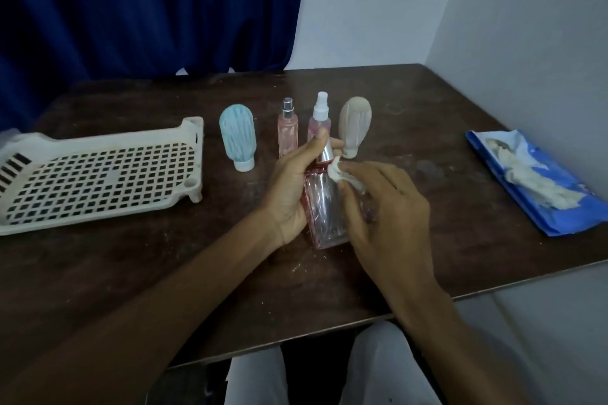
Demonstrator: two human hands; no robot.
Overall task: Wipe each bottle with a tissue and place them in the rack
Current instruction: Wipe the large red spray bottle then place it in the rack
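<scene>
While the left hand (pixel 289 187) wraps its curled fingers round the clear square bottle (pixel 325 210) at the centre of the frame, thumb up by the silver neck, the right hand (pixel 388 204) pinches a small crumpled tissue (pixel 339 173) against the bottle's shoulder. Rigid, smooth-walled and apparently near empty, the bottle looks light but slippery and probably breakable, so its flat sides seem a safer hold than the narrow neck. Four other bottles (pixel 288 128) stand just behind it, and the rack (pixel 98 174) lies at the frame's middle left.
</scene>
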